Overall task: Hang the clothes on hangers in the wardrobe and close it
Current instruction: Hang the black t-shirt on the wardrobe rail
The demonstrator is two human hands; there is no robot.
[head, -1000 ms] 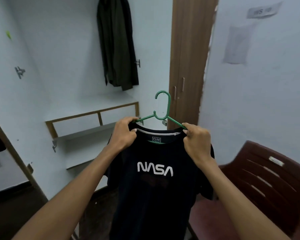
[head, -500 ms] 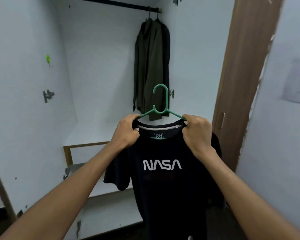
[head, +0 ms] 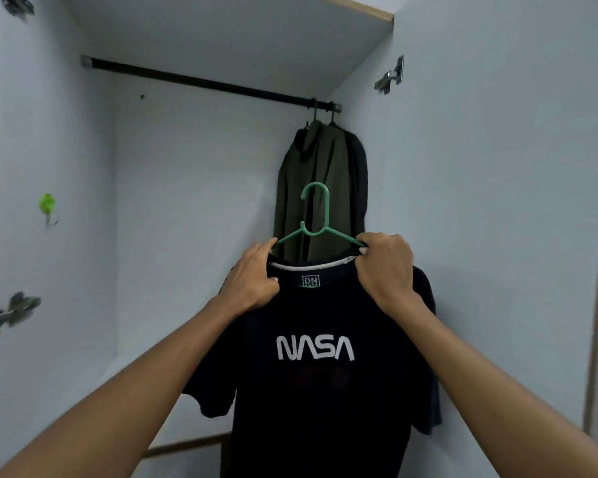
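Observation:
A black NASA T-shirt (head: 315, 391) hangs on a green plastic hanger (head: 316, 219) that I hold up in front of the open wardrobe. My left hand (head: 252, 281) grips the shirt's left shoulder over the hanger arm. My right hand (head: 387, 267) grips the right shoulder the same way. The hanger's hook points up, well below the black rail (head: 204, 81). Two dark garments (head: 321, 188) hang from the rail's right end, just behind the hook.
The wardrobe's white side walls stand close on both sides, with metal hinges (head: 11, 312) on the left wall and a hinge (head: 390, 75) at the upper right. A green wall hook (head: 47, 205) sticks out on the left. A white shelf (head: 135, 370) lies below.
My view has tilted up and moved closer into the wardrobe, so the rail now shows fully. The shirt and hanger stay held in both hands, raised towards the hanging garments.

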